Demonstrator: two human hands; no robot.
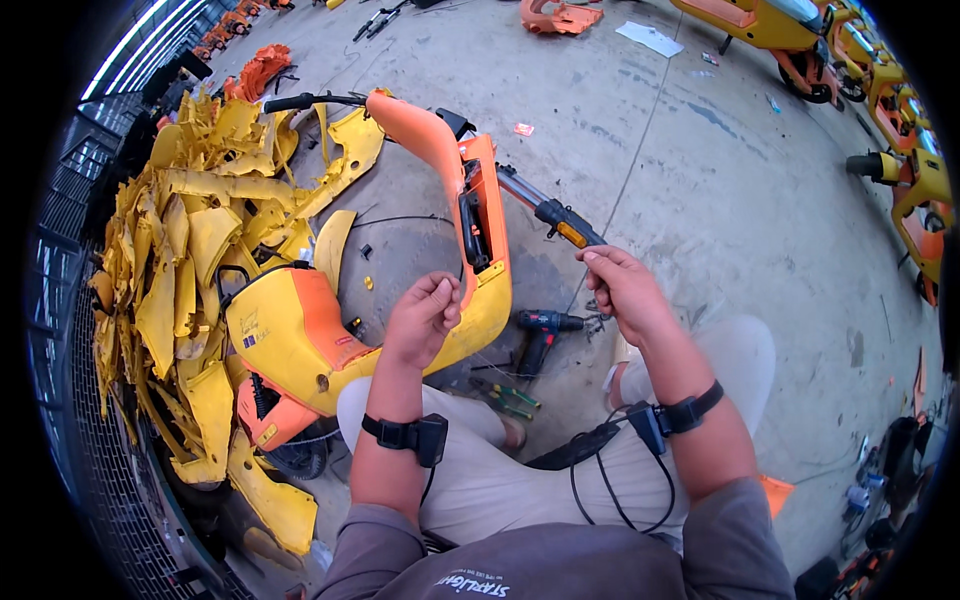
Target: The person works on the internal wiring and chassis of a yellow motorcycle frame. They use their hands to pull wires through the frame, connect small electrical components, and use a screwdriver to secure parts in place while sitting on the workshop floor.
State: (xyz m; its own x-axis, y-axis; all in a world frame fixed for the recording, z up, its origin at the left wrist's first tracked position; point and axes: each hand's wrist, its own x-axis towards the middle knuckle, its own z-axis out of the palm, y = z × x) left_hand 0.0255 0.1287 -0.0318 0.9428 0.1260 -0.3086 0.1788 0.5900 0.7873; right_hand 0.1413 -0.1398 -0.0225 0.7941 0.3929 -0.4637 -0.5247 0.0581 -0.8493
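Note:
A yellow and orange scooter body lies on its side in front of me, its wheels partly hidden. My left hand is closed, thumb against the curled fingers, beside the scooter's yellow lower frame; what it pinches, if anything, is hidden. My right hand is also closed in a pinch, just below the end of the scooter's front fork, which carries an orange reflector. Whether it touches the fork I cannot tell. Between my hands a cordless drill lies on the floor. Green-handled pliers rest near my foot.
A big heap of broken yellow panels rises at the left against a mesh fence. Several yellow scooters stand along the right. An orange panel and white paper lie farther off on the concrete floor.

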